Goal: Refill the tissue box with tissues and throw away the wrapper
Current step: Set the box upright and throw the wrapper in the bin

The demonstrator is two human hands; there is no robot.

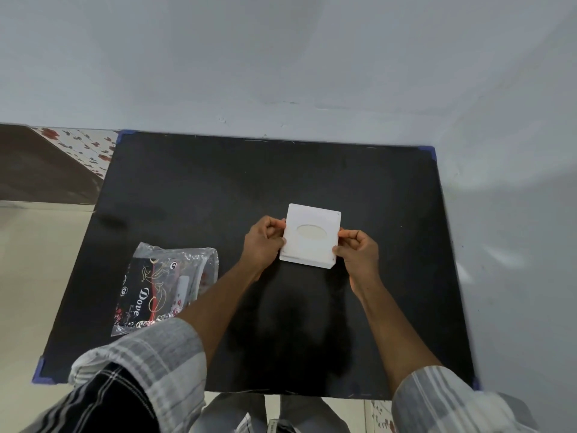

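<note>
A white square tissue box (312,248) with an oval slot in its lid stands on the black table (218,189), right of centre. My left hand (263,242) pinches the lid's left edge. On the opposite edge my right hand (356,248) grips the lid. A clear plastic tissue wrapper (162,282) with dark "Dove" print lies flat at the front left of the table, apart from both hands. Its contents cannot be made out.
A pale wall runs along the table's far edge and right side. Blue protectors cap the table corners (429,151). Floor with flowered tiles (81,148) shows at the left, and my legs are visible below the front edge.
</note>
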